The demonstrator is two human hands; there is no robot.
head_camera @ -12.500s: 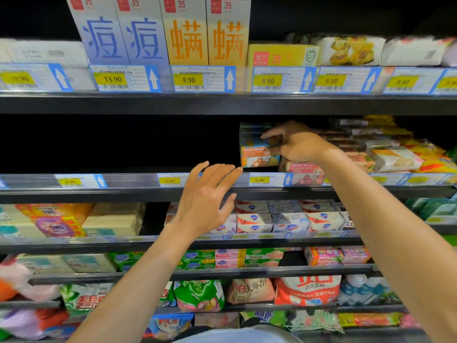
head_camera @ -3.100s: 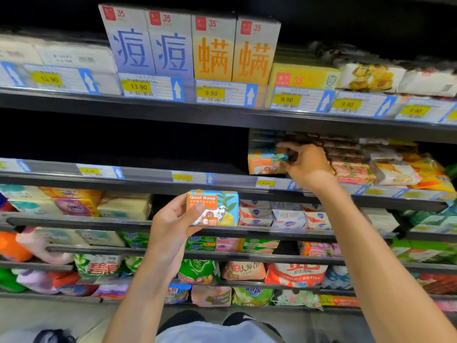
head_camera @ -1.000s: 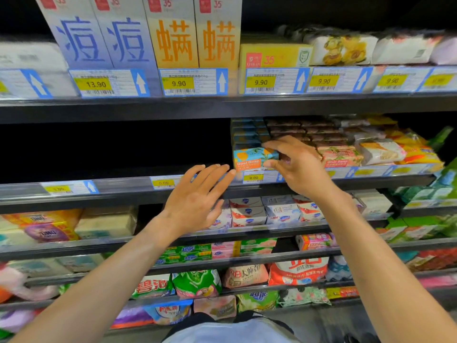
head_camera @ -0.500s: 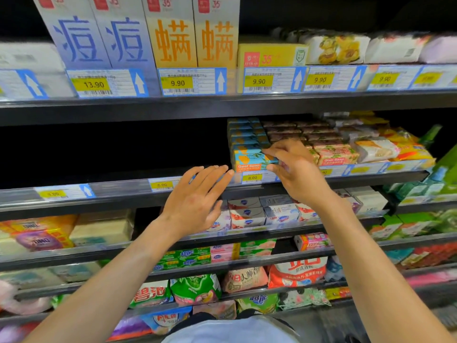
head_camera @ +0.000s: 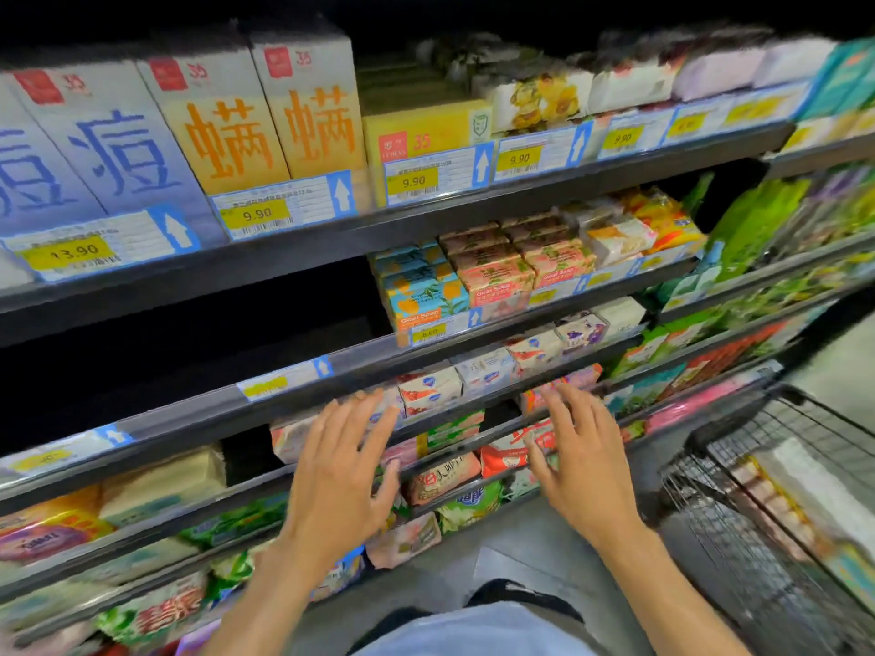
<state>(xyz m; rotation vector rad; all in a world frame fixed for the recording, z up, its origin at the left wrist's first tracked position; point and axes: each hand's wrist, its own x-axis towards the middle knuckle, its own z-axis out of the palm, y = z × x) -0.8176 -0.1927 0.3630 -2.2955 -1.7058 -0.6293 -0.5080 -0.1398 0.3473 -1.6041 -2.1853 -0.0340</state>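
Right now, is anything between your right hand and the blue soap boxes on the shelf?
Nothing visible. The right hand hovers open and empty, lower than the blue soap boxes, with open air between them. Only the price strip crosses their base.

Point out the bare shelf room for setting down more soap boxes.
The dark stretch left of the blue Goat Soap boxes looks bare. To their right it is crowded: pink Goat Soap boxes sit tight against them.

I've pulled R hand [head_camera: 582,466] off the Goat Soap boxes [head_camera: 421,295]; it's dropped, fingers [head_camera: 558,405] spread, beside L hand [head_camera: 341,471], also lower. View swung right; shopping cart [head_camera: 757,490] now in frame.
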